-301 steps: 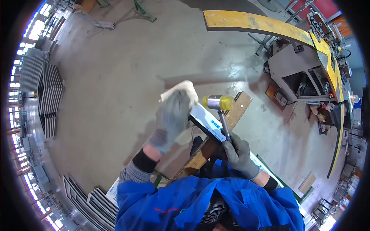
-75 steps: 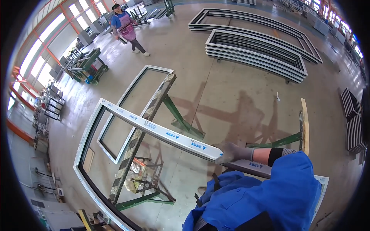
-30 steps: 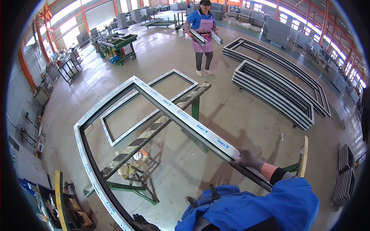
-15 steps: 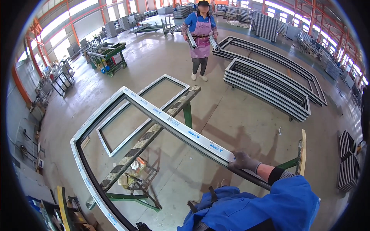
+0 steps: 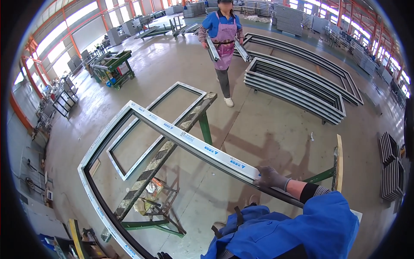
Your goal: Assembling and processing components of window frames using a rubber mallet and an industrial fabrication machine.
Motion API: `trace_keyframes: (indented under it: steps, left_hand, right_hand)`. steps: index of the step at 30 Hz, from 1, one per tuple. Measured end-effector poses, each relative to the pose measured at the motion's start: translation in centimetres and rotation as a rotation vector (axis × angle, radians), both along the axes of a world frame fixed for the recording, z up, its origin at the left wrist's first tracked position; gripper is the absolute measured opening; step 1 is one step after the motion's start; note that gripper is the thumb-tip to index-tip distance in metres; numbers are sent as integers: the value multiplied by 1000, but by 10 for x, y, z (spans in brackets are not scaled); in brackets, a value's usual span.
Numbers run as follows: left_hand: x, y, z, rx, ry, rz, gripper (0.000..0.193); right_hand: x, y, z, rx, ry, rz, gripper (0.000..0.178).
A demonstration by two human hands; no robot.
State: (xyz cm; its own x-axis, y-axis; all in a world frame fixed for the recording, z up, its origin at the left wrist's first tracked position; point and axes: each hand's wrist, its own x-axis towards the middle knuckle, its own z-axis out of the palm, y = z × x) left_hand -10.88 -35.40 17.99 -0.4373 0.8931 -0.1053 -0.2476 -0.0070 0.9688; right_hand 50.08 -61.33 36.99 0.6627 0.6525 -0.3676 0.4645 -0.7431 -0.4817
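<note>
A large window frame (image 5: 196,142), white-filmed outside with a dark inner edge, spans the space before me, tilted above a striped trestle (image 5: 151,169). Whether it touches the trestle I cannot tell. My right hand (image 5: 272,179), in a grey glove, is closed around the frame's far side at the right. At the bottom edge, only the dark gloved fingertips of my left hand (image 5: 164,255) show, curled at the frame's near inner edge; the rest is out of view. A smaller frame (image 5: 148,105) lies beyond, partly behind the large one.
A co-worker (image 5: 224,34) in a purple apron walks ahead, carrying a profile bar in each hand. Stacked frames (image 5: 297,88) stand at the right, a green cart (image 5: 113,67) at the far left. Another trestle (image 5: 338,166) is near my right arm.
The co-worker has stepped closer, one foot forward. The view has shifted slightly; the large frame sits a little further left in it, with my right hand still on it.
</note>
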Motion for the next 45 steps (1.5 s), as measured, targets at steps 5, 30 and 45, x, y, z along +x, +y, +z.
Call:
trace_keyframes:
  steps: [5,30,45]
  left_hand:
    - [-5,-1,1,13,29,-33,81]
    - [150,54,94,-415,-146,-319,52]
    - [667,29,302,585,324,-1490,52]
  right_hand:
    - [-2,1,7,48,18,-10,79]
    - [-7,-2,-15,149,54,-73,59]
    - [-77,118,36,806,316,644,39]
